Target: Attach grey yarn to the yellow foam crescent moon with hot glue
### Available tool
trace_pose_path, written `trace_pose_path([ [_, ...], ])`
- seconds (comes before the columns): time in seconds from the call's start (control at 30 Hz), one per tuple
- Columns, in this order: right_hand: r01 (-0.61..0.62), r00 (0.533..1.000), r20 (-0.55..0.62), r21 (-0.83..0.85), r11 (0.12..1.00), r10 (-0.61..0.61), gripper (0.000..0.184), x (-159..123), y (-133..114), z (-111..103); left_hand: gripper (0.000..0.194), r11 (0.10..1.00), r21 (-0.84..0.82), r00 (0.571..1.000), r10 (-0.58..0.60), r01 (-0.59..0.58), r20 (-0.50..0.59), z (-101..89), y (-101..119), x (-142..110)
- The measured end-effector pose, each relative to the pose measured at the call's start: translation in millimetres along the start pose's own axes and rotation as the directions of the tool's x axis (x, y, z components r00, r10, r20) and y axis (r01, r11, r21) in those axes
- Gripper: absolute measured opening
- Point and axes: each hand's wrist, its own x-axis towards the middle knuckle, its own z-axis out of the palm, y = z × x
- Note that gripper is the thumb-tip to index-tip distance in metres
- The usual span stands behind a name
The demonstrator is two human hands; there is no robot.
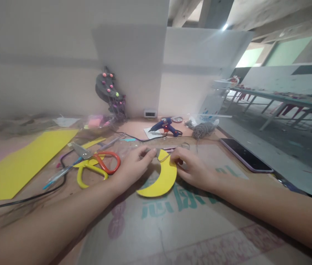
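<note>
A yellow crescent moon cutout (163,180) is held over the printed board, its lower tip pointing left. My left hand (142,158) is closed, thumb and fingers pinching the crescent's upper tip, where a bit of grey yarn (158,151) shows. A loop of yarn crosses the yellow face just below. My right hand (187,162) is closed at the crescent's right edge, its fingertips curled by the strand; exactly what they pinch is partly hidden. Left of my left hand lie scissors (108,162) with one red and one yellow handle.
A blue glue gun (167,126) rests on white paper behind my hands. Grey yarn (203,129) and a phone (245,154) lie to the right. Yellow sheet (28,165) and a black cable (34,197) lie left. A grey crescent with pink beads (107,88) stands against the wall.
</note>
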Motion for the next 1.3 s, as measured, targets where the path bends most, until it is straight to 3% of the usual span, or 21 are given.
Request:
trace_pose_path([
  [0.1,0.014,0.998,-0.067,0.027,1.000,-0.012,0.018,0.0,-3.2,-0.5,0.035,1.000,0.016,1.000,-0.004,0.005,-0.029,-0.2,-1.7,0.5],
  [0.23,-0.104,0.983,-0.144,0.064,0.992,0.113,0.015,2.9,-3.9,-3.6,0.033,0.999,0.042,1.000,0.017,-0.016,-0.015,-0.4,-1.6,1.3],
  [0.53,-0.268,0.961,-0.010,0.191,0.944,0.275,0.015,11.4,1.3,-3.3,0.031,0.988,0.112,0.988,0.087,-0.102,0.131,0.8,1.0,-2.2],
  [0.67,-0.276,0.961,0.044,0.196,0.941,0.272,0.014,9.6,-1.0,-1.0,0.033,0.981,0.127,0.970,0.120,-0.149,0.211,1.6,2.1,-4.9],
  [0.97,-0.368,0.929,0.043,0.234,0.900,0.368,0.014,9.9,-3.7,-1.1,0.035,0.984,0.122,0.964,0.099,-0.132,0.245,3.1,-0.4,-6.2],
  [1.2,-0.271,0.962,0.027,0.177,0.946,0.271,0.010,10.2,-2.7,2.0,0.035,0.951,0.235,0.952,0.132,-0.200,0.277,3.6,-0.9,-3.3],
  [1.3,-0.326,0.943,0.011,0.222,0.919,0.332,0.012,10.2,-1.6,3.6,0.036,0.957,0.230,0.954,0.108,-0.176,0.280,4.0,-0.9,-3.3],
])
